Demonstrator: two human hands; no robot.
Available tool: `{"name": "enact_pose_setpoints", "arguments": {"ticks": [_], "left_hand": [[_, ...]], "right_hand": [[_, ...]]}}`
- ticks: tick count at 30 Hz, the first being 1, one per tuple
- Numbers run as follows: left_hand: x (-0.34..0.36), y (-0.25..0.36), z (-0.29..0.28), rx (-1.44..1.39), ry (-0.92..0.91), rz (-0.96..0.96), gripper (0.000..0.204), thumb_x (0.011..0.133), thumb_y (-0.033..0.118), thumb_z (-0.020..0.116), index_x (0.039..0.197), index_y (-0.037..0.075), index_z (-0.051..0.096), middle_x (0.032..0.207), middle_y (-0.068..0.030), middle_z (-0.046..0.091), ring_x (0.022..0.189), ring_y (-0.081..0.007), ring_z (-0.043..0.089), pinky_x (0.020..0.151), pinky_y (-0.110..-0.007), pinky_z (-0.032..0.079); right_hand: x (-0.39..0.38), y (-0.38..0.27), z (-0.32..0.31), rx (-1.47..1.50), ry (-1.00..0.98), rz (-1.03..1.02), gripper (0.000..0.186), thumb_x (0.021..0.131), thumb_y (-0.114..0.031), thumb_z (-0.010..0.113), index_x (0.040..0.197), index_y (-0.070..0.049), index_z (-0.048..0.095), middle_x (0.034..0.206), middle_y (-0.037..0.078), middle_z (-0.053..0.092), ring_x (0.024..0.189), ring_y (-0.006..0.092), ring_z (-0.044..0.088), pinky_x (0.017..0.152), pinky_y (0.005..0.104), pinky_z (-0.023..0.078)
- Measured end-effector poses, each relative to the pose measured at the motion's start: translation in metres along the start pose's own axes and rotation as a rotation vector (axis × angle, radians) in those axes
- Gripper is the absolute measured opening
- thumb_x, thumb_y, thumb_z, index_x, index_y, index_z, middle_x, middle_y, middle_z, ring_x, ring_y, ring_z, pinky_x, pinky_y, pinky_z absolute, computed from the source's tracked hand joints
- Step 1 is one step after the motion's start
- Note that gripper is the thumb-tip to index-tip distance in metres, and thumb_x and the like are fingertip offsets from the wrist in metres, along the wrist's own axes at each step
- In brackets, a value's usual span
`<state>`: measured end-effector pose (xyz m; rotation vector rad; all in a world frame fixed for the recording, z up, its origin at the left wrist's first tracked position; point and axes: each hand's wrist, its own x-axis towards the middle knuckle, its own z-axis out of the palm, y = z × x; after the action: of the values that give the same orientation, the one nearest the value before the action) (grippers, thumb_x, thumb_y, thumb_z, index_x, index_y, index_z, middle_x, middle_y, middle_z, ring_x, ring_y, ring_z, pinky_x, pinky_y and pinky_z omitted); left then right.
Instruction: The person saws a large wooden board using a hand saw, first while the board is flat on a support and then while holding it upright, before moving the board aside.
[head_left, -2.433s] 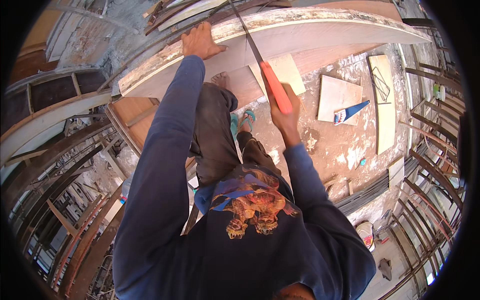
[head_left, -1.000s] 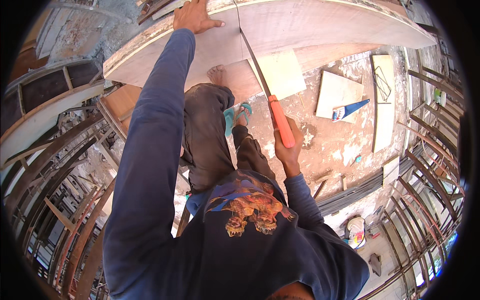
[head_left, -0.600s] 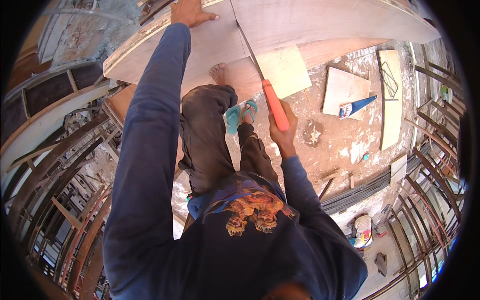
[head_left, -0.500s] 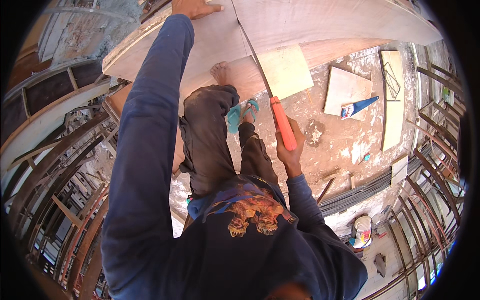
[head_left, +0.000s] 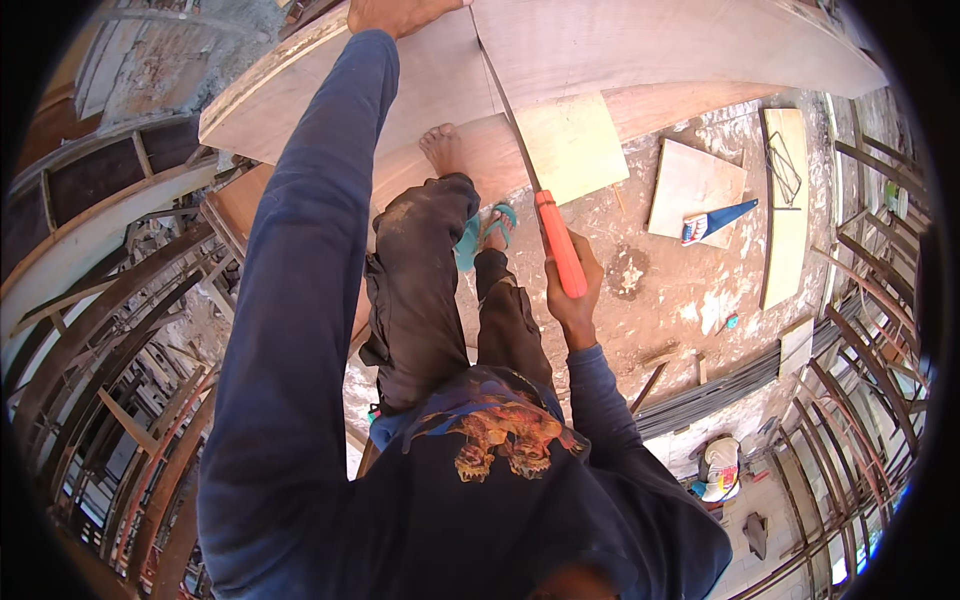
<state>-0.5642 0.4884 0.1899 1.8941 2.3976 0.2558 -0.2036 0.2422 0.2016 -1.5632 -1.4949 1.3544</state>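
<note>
An orange-handled handsaw is gripped in my right hand, its fingers closed round the handle. The thin dark blade runs up and to the left across a large wooden panel. Its far end lies at the top edge of the picture, near a faint line on the wood. My left hand presses flat on the panel left of the blade, the thumb stretched toward it. The upper edge of the picture cuts off most of its fingers. One bare foot of mine rests on the wood below.
A pale board piece lies under the panel's near side. On the floor to the right are a square board, a second handsaw with a blue blade, and a long plank. Dark rods lie beyond; wooden frames stand at both sides.
My left hand has slid to the right, its thumb now closer to the blade. The right hand and saw handle have shifted only slightly left and up.
</note>
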Motion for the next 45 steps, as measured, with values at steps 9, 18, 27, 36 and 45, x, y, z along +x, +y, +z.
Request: {"name": "enact_pose_setpoints", "arguments": {"ticks": [9, 18, 27, 36, 45], "left_hand": [[-0.014, 0.020, -0.005, 0.024, 0.017, 0.025, 0.111, 0.068, 0.083, 0.067, 0.131, -0.007, 0.054, 0.134, -0.0266, 0.058, 0.131, -0.0393, 0.051, 0.108, -0.051, 0.041], [0.001, 0.009, 0.002, -0.019, -0.057, -0.017, 0.105, 0.071, 0.083, 0.065, 0.130, -0.004, 0.057, 0.134, -0.0221, 0.058, 0.129, -0.0387, 0.052, 0.107, -0.051, 0.041], [0.019, 0.011, 0.002, -0.016, -0.037, -0.041, 0.106, 0.069, 0.082, 0.067, 0.128, -0.005, 0.059, 0.135, -0.0243, 0.059, 0.129, -0.0386, 0.054, 0.108, -0.049, 0.042], [0.012, -0.001, -0.002, -0.047, -0.035, -0.038, 0.099, 0.068, 0.077, 0.071, 0.122, -0.005, 0.062, 0.128, -0.0252, 0.063, 0.123, -0.0380, 0.057, 0.105, -0.048, 0.045], [0.019, 0.019, -0.012, -0.063, -0.102, -0.050, 0.101, 0.067, 0.080, 0.069, 0.120, -0.006, 0.063, 0.124, -0.0250, 0.064, 0.119, -0.0384, 0.060, 0.100, -0.050, 0.048]], "right_hand": [[0.184, -0.017, 0.078, -0.036, 0.093, -0.205, 0.025, 0.076, -0.005, 0.065, 0.100, 0.000, 0.069, 0.084, 0.022, 0.070, 0.078, 0.0370, 0.070, 0.072, 0.0406, 0.054], [0.064, 0.000, 0.040, -0.023, 0.051, -0.148, 0.027, 0.088, -0.003, 0.067, 0.115, 0.002, 0.064, 0.096, 0.014, 0.070, 0.086, 0.0212, 0.067, 0.081, 0.0333, 0.052], [0.149, -0.010, 0.068, -0.037, 0.043, -0.201, 0.032, 0.079, 0.001, 0.063, 0.111, 0.002, 0.067, 0.088, 0.020, 0.070, 0.077, 0.0307, 0.069, 0.074, 0.0373, 0.054], [0.036, 0.002, 0.017, -0.095, 0.013, -0.169, 0.043, 0.080, 0.004, 0.058, 0.123, 0.003, 0.064, 0.106, 0.021, 0.073, 0.096, 0.0274, 0.073, 0.087, 0.0357, 0.055], [0.225, -0.031, 0.094, -0.112, 0.061, -0.144, 0.022, 0.078, -0.006, 0.064, 0.099, 0.001, 0.068, 0.082, 0.021, 0.069, 0.075, 0.0367, 0.067, 0.072, 0.0417, 0.052]]}}
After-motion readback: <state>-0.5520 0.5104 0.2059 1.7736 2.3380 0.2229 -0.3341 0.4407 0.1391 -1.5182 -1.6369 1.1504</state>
